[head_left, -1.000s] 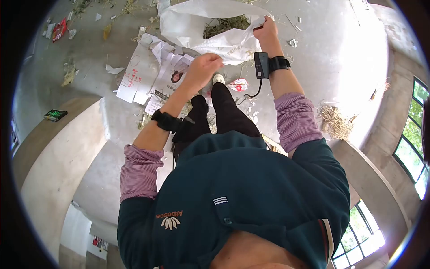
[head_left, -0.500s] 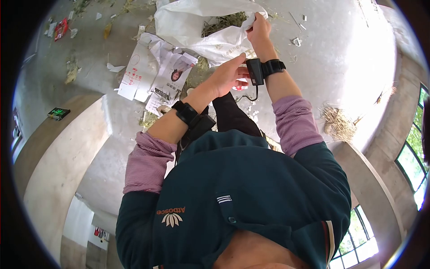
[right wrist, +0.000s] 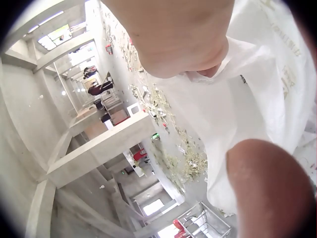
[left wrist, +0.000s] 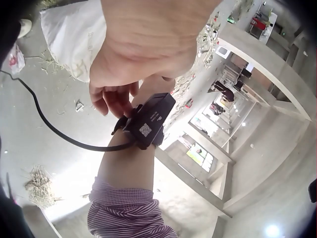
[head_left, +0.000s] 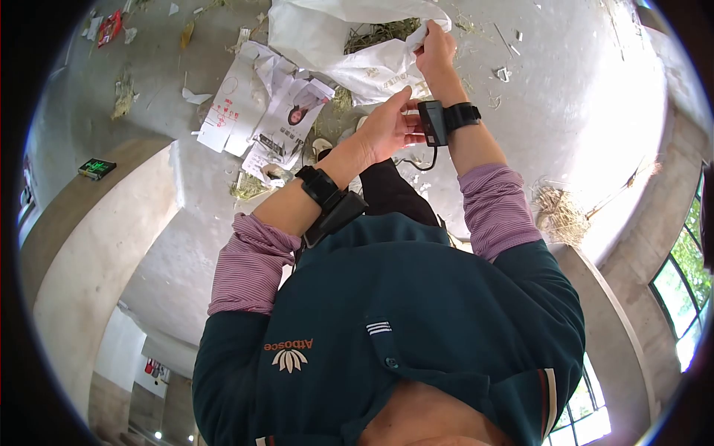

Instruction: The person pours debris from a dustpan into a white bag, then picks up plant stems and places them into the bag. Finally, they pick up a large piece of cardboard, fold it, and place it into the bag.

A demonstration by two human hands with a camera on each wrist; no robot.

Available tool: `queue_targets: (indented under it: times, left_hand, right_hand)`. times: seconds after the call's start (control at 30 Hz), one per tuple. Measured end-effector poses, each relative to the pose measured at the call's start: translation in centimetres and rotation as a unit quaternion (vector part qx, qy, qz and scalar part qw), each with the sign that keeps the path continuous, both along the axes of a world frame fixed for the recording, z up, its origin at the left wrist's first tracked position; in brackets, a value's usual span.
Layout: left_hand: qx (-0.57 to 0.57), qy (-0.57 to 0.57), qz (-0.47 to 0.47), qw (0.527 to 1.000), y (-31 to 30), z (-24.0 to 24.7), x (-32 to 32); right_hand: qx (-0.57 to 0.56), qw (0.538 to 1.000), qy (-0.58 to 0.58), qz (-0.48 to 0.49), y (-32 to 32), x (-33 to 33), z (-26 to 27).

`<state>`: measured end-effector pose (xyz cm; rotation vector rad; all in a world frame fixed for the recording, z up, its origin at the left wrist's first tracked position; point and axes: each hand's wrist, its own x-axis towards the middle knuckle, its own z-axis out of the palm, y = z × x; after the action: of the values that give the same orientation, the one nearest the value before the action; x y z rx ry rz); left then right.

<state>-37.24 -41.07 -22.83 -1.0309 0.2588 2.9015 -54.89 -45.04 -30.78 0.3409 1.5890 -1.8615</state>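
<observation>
A large white sack [head_left: 312,37] stands at the top of the head view, its mouth showing dry grass [head_left: 381,34] inside. My right hand [head_left: 437,53] grips the sack's rim at its right side; in the right wrist view the white material [right wrist: 218,109] bunches under the fingers. My left hand [head_left: 383,130] reaches across to the right wrist, with its thumb raised and its fingertips at the black wrist camera [head_left: 432,123]. The left wrist view shows those fingers [left wrist: 115,101] loosely bent beside the camera's strap. A black cable [left wrist: 64,136] runs from that camera.
Printed sheets and cardboard [head_left: 286,115] lie on the concrete floor left of the sack. A straw bundle [head_left: 558,213] lies to the right. Scraps and a red wrapper [head_left: 109,30] are scattered at the upper left. Low concrete walls [head_left: 111,245] flank the person.
My left hand has moved right, from in front of the sack to the camera on the right wrist. The right hand keeps its grip on the rim and has shifted slightly inward.
</observation>
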Motion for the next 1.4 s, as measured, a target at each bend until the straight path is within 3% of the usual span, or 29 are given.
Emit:
queue_targets:
  times: [0.1,0.17,0.3,0.37,0.43,0.47,0.5,0.57,0.7,0.77,0.83,0.9,0.93,0.97,1.0,1.03,1.07,1.1,1.13,1.17,1.2,1.23,1.33,1.4]
  left_hand:
    - [0.024,0.025,0.005,0.999,0.0,0.0,0.0]
    - [0.022,0.014,0.005,1.0,0.1,0.4,0.1]
    - [-0.006,0.016,-0.011,1.0,0.1,-1.4,0.5]
    - [-0.022,-0.049,-0.051,0.997,0.1,-2.9,0.9]
    - [-0.058,-0.056,-0.057,0.995,-0.6,-3.6,2.8]
    - [-0.082,-0.07,-0.056,0.993,-0.9,-4.5,4.2]
    - [-0.107,-0.082,-0.057,0.989,-1.3,-5.7,5.5]
    - [-0.152,-0.114,-0.06,0.98,-2.1,-8.8,9.4]
    - [-0.215,-0.227,-0.083,0.946,-5.3,-15.8,19.1]
    - [-0.235,-0.279,-0.081,0.927,-6.6,-20.1,24.4]
    - [-0.239,-0.306,-0.072,0.919,-7.8,-23.8,28.5]
    - [-0.242,-0.416,-0.049,0.875,-9.2,-27.8,31.6]
    - [-0.237,-0.417,-0.051,0.876,-10.0,-30.1,33.2]
    - [-0.311,-0.437,-0.138,0.833,-10.9,-32.6,34.7]
    - [-0.38,-0.449,-0.224,0.777,-11.3,-34.9,35.6]
    - [-0.442,-0.479,-0.174,0.738,-11.3,-36.8,36.0]
    - [-0.527,-0.446,-0.233,0.685,-11.6,-39.4,37.1]
    - [-0.605,-0.404,-0.288,0.622,-12.2,-42.1,38.0]
    - [-0.602,-0.4,-0.291,0.627,-12.8,-44.0,38.1]
    - [-0.603,-0.438,-0.236,0.624,-13.4,-45.3,38.0]
    - [-0.6,-0.476,-0.181,0.617,-14.0,-46.6,37.9]
    - [-0.596,-0.472,-0.186,0.622,-14.6,-47.4,37.5]
    - [-0.58,-0.482,-0.201,0.625,-17.5,-49.9,35.7]
    - [-0.627,-0.481,-0.263,0.554,-18.2,-51.9,34.6]
  right_hand:
    - [-0.02,0.998,0.012,0.057,0.3,0.2,0.1]
    - [0.026,0.995,0.036,0.09,0.4,0.6,0.5]
    - [0.073,0.996,0.023,0.049,0.3,1.0,1.0]
    - [0.042,0.994,0.021,0.094,1.2,-0.7,-2.2]
    - [0.079,0.969,0.129,0.195,2.5,-1.9,-3.6]
    - [0.05,0.984,0.064,0.161,2.9,-2.7,-3.6]
    - [0.022,0.992,0.0,0.125,3.1,-3.4,-3.2]
    - [0.034,0.996,0.018,0.086,3.8,-3.9,-1.9]
    - [0.034,0.992,-0.003,0.118,8.2,-7.4,-2.9]
    - [0.067,0.96,0.169,0.214,12.5,-11.2,-6.7]
    - [0.035,0.995,-0.017,0.09,11.7,-10.5,-3.7]
    - [0.059,0.996,0.009,0.072,12.6,-11.0,-3.4]
    - [0.065,0.994,0.038,0.076,13.4,-11.4,-3.8]
    - [0.072,0.992,0.068,0.079,14.5,-12.0,-4.4]
    - [0.138,0.957,0.183,0.179,16.4,-13.7,-5.4]
    - [0.199,0.894,0.292,0.275,18.1,-14.8,-6.3]
    - [0.398,0.595,0.566,0.409,16.8,-11.7,-4.9]
    - [0.368,0.657,0.521,0.402,17.5,-12.4,-5.6]
    - [0.285,0.843,0.365,0.275,17.8,-13.1,-5.7]
    - [0.179,0.959,0.181,0.121,18.2,-13.7,-5.7]
    - [0.202,0.945,0.18,0.182,19.0,-13.8,-5.7]
    - [0.082,0.993,0.037,0.077,19.4,-14.5,-5.5]
    - [0.112,0.992,0.04,0.037,19.2,-13.3,-4.9]
    - [-0.01,0.982,-0.013,0.186,20.2,-13.6,-4.2]
